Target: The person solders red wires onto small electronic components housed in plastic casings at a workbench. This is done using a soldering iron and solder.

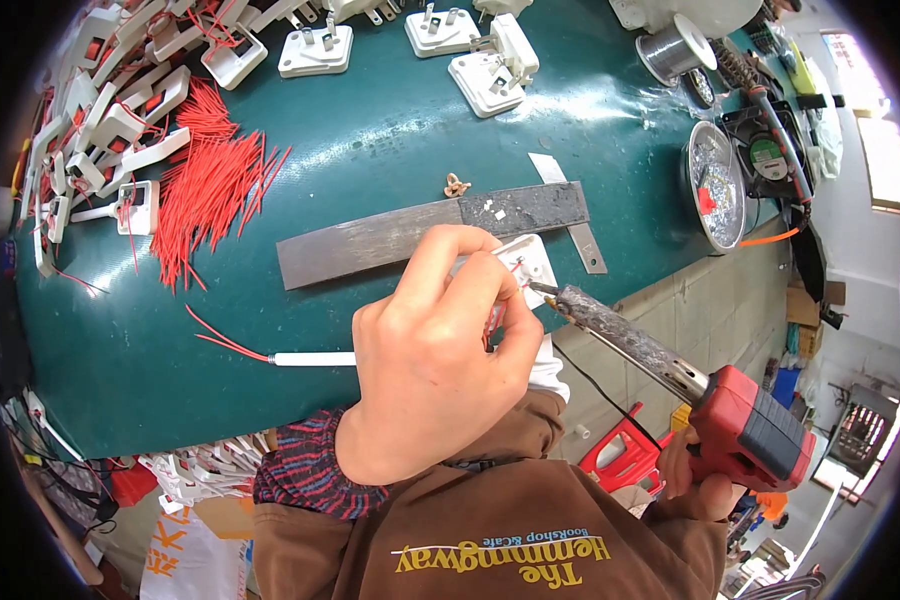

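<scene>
My left hand (440,350) is closed in a pinch over a white plug housing (532,262), its fingertips on a thin red wire (492,318) there. The fingers partly hide the housing and wire. My right hand (698,472) is wrapped round the red and black handle of a soldering iron (750,428). The iron's dark tip meets or nearly meets the housing, close to my left fingertips; exact contact is too small to tell. From behind my left hand a white cable (313,359) sticks out leftward, ending in split red wires (227,340).
A flat metal bar (370,238) lies on the green table (350,140) beyond my left hand. Cut red wires (205,200) and white housings (120,125) pile up at left. Loose plugs (316,50) lie at the back. A solder spool (676,50) and metal bowl (715,190) stand at right.
</scene>
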The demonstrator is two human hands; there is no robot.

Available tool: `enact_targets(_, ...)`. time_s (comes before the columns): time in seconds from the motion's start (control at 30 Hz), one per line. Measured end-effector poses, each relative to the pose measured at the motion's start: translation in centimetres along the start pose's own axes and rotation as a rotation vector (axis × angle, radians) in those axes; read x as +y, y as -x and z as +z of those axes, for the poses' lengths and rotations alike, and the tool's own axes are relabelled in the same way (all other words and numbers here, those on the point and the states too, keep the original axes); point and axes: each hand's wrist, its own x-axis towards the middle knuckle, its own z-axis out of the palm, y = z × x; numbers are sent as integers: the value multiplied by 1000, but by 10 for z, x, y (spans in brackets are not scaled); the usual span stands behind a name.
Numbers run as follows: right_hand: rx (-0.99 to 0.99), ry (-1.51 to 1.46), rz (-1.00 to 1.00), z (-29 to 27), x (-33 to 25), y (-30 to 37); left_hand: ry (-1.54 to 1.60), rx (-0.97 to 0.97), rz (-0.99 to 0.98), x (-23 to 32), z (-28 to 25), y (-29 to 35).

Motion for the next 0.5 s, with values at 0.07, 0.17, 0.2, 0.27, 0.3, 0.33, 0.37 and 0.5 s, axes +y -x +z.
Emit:
enact_targets(0.07,70,7,158,1,-3,0,-13,3,-1,-1,0,1)
enact_targets(0.17,-12,-16,188,-10,3,2,-38,11,-5,-1,0,4)
enact_targets(0.2,-5,-14,190,-7,2,5,-35,8,-5,-1,1,3)
enact_targets(0.27,161,3,211,7,-6,15,-20,-1,-3,0,0,1)
enact_targets(0.3,243,11,221,15,-10,20,-15,-4,-4,0,0,0)
enact_targets(0.33,317,11,229,19,-11,24,-19,-3,-5,0,0,0)
enact_targets(0.37,390,11,238,21,-10,26,-23,-1,-6,0,0,1)
enact_targets(0.5,139,-46,221,-18,4,37,-25,-5,-8,2,-2,1)
